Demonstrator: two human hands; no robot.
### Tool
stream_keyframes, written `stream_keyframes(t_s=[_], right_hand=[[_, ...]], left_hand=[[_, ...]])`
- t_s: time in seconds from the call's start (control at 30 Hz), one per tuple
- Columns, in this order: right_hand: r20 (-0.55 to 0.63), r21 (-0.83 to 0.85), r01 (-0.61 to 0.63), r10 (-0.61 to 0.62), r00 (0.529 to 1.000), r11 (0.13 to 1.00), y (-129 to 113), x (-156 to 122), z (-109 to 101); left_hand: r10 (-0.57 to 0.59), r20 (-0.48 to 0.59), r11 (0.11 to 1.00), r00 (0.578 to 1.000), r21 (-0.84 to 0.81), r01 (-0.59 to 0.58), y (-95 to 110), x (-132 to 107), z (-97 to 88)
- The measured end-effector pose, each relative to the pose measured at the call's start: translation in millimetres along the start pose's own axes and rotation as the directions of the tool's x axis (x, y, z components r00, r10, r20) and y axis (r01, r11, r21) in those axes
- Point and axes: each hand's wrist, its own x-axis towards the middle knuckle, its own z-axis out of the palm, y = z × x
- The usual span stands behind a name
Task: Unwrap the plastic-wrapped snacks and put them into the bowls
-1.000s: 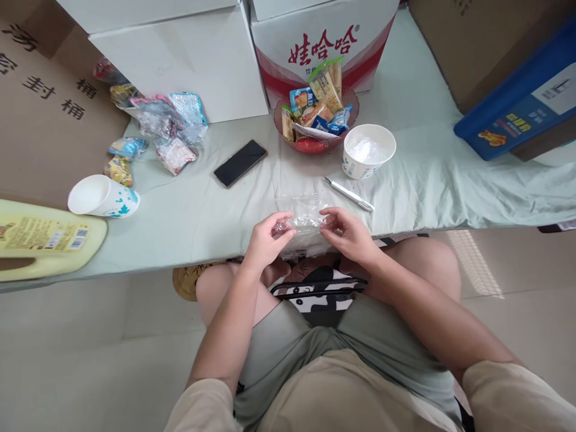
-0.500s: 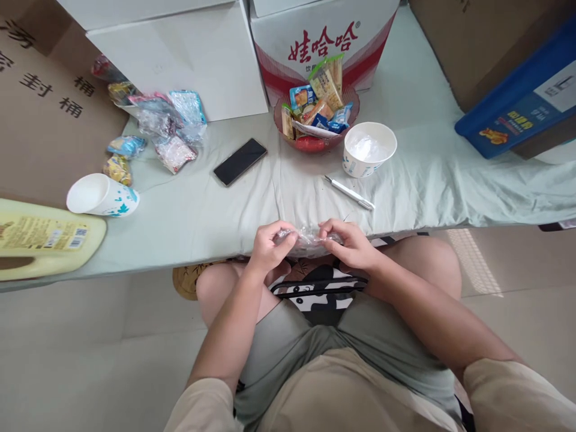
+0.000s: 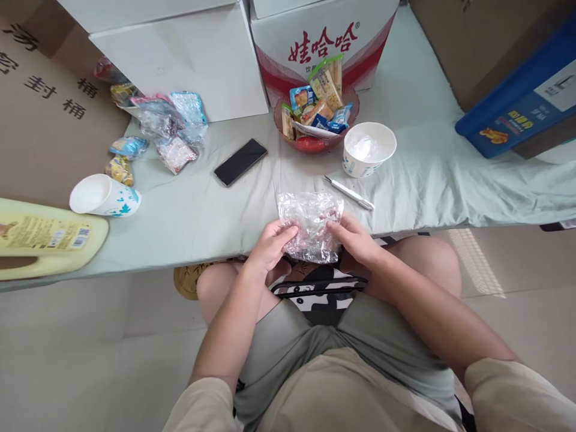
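Note:
A crinkled clear plastic bag (image 3: 310, 225) is held spread out over the table's front edge, above my lap. My left hand (image 3: 271, 245) pinches its left side, fingers closed on the plastic. My right hand (image 3: 355, 239) grips its right side the same way. Just beyond the bag, on the pale green cloth (image 3: 202, 210), lies a small white knife (image 3: 349, 193). A white paper cup (image 3: 368, 149) with clear plastic inside stands behind the knife.
A red bowl (image 3: 315, 117) of wrapped snacks sits before a red-and-white carton (image 3: 321, 36). A black phone (image 3: 240, 162), loose snack packets (image 3: 166, 129), a tipped paper cup (image 3: 103, 195) and a yellow jug (image 3: 42, 237) lie left. Cardboard boxes and a blue box (image 3: 522, 105) stand right.
The bag was bunched between both hands near the table edge; now it is spread open wide and lifted slightly, with both hands holding its sides.

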Motion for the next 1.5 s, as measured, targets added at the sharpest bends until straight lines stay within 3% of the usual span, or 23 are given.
stream_keyframes(t_s=[0.13,0.33,0.47,0.63,0.8,1.03,1.23,1.5], right_hand=[[0.117,-0.035,-0.048,0.052,0.992,0.998,0.1,0.2,-1.4],[0.053,0.141,0.013,-0.021,0.998,0.99,-2.9,0.4,-4.4],[0.07,0.095,0.001,-0.008,0.998,0.995,-2.6,-1.5,-2.5],[0.085,0.2,-0.005,-0.012,0.996,0.98,-0.4,-1.6,-2.6],[0.114,0.29,-0.047,0.015,0.993,0.956,-6.7,0.5,-2.9],[0.105,0.214,-0.02,-0.002,0.995,0.977,-7.7,1.2,-4.6],[0.069,0.12,0.017,-0.025,0.997,0.993,-2.7,1.8,-5.3],[0.041,0.115,-0.004,-0.001,0.999,0.993,-0.7,3.6,-6.3]], left_hand=[[0.078,-0.076,0.996,0.994,0.045,-0.075,1.6,-0.1,-1.1],[0.09,-0.01,0.989,0.996,0.115,-0.088,7.8,-3.3,-15.9],[0.098,0.044,0.99,0.994,0.101,-0.102,6.8,-2.5,-15.8],[0.139,-0.032,0.989,0.99,0.046,-0.137,8.4,-3.0,-12.1],[0.149,-0.003,0.989,0.989,-0.021,-0.149,12.1,-5.8,-16.3],[0.159,0.089,0.987,0.983,0.015,-0.161,12.4,-5.6,-17.0],[0.273,0.08,0.945,0.959,0.162,-0.283,9.2,-4.1,-17.0],[0.243,0.117,0.931,0.963,0.251,-0.266,0.6,-1.5,-25.7]])
